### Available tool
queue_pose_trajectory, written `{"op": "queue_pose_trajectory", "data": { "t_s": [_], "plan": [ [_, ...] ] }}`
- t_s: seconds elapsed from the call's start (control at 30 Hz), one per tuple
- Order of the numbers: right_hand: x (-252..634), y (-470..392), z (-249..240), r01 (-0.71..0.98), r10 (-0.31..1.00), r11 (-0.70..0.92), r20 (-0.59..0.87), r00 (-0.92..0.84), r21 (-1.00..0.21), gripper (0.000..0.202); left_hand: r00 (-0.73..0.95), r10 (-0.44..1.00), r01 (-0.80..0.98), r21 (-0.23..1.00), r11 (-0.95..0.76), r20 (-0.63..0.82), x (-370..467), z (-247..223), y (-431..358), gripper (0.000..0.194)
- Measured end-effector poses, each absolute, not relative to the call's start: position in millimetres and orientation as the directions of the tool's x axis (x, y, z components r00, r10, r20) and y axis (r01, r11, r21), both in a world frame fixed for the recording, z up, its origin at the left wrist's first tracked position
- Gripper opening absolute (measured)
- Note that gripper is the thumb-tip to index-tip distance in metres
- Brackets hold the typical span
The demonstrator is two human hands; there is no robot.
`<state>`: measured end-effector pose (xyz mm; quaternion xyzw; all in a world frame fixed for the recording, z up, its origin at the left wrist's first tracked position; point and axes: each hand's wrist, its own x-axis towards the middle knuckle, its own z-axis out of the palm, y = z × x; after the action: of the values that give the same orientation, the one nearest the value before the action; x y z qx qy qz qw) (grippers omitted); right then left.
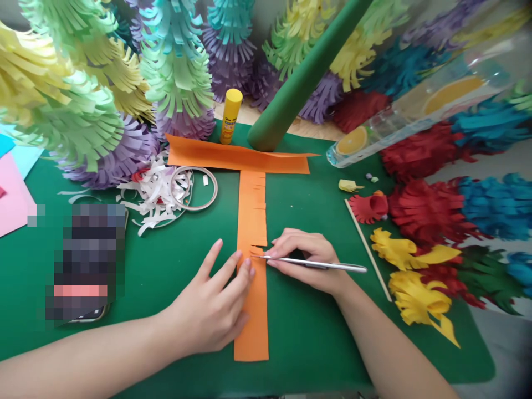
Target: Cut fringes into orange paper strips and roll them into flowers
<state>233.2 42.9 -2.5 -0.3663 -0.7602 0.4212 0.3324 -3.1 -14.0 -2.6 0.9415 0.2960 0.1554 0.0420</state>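
An orange paper strip (253,321) lies lengthwise on the green table, with several short cuts along its right edge. My left hand (211,302) rests on the strip's left side, fingers spread and fingertips pressing the paper. Between the fingers of my right hand (310,255) is a slim silver craft knife (332,266), its tip touching the strip near the right edge, just below an open slit. A second orange strip (233,158), folded lengthwise, lies crosswise at the far end of the first.
A yellow glue stick (231,117) and a green cone (286,94) stand behind the strips. White paper scraps (153,194), a tape ring (214,188) and a blurred-out phone (89,260) lie left. A thin stick (368,249), yellow fringed paper (419,296) and a bottle (399,122) are right.
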Motion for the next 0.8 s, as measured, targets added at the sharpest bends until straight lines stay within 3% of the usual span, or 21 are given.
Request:
{"op": "queue_pose_trajectory", "data": {
  "t_s": [0.43,0.8],
  "plan": [
    [232,43,-2,0.29,0.821,0.402,0.201,-0.534,-0.868,0.013,0.766,0.586,0.551,0.198,-0.811,0.265,-3,-6,-16,0.045],
    [232,47,11,0.38,0.767,0.51,0.208,-0.607,-0.772,0.008,0.763,0.59,0.569,0.158,-0.807,0.264,0,-4,-16,0.044]
  ]
}}
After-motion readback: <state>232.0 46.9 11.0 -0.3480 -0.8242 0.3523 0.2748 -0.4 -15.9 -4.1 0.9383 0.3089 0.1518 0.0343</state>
